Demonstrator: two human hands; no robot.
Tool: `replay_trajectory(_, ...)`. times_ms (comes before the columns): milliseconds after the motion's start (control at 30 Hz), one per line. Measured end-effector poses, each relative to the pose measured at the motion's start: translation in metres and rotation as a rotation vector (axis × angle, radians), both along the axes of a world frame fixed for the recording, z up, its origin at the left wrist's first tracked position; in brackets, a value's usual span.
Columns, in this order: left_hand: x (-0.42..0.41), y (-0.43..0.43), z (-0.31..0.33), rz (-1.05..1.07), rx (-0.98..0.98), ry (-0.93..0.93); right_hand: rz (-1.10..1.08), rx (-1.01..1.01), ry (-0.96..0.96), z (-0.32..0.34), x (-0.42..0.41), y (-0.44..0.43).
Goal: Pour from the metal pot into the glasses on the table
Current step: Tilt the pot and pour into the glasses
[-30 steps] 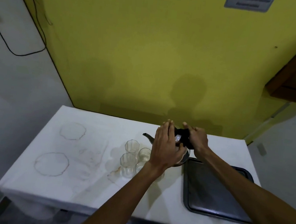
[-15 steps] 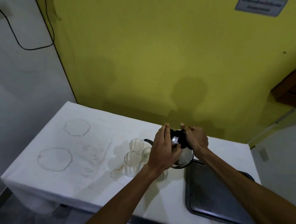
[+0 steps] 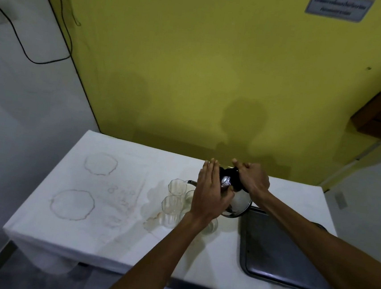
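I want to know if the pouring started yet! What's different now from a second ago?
The metal pot has tipped further toward the glasses; its spout now sits lower, at the rim of the far glass. No stream is visible. Unchanged: the right hand grips the black handle, the left hand presses flat on the pot, and the glasses and tray stay put.

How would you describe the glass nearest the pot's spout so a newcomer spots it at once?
On the white-clothed table by the yellow wall, a cluster of clear glasses stands left of the dark tray. The glass is the cluster's back-left one. Unlike its neighbours, its rim sits right beside the spout of the metal pot.
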State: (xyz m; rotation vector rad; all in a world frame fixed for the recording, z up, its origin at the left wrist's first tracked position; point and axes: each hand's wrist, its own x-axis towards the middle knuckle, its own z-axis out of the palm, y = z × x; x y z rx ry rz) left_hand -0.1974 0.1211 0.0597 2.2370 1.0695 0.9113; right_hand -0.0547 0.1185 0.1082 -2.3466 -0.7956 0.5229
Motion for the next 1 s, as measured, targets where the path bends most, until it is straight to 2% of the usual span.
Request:
replay_trajectory(233,0.0004,0.0024,-0.0034,-0.027,0.078,0.027,0.001,0.005,-0.006,0.0020,0.0020,-0.0005)
replay_trajectory(1000,0.0065,0.0025,0.0019,-0.013,0.023,-0.004,0.019,0.010,-0.006,0.0075,0.0076,0.0028)
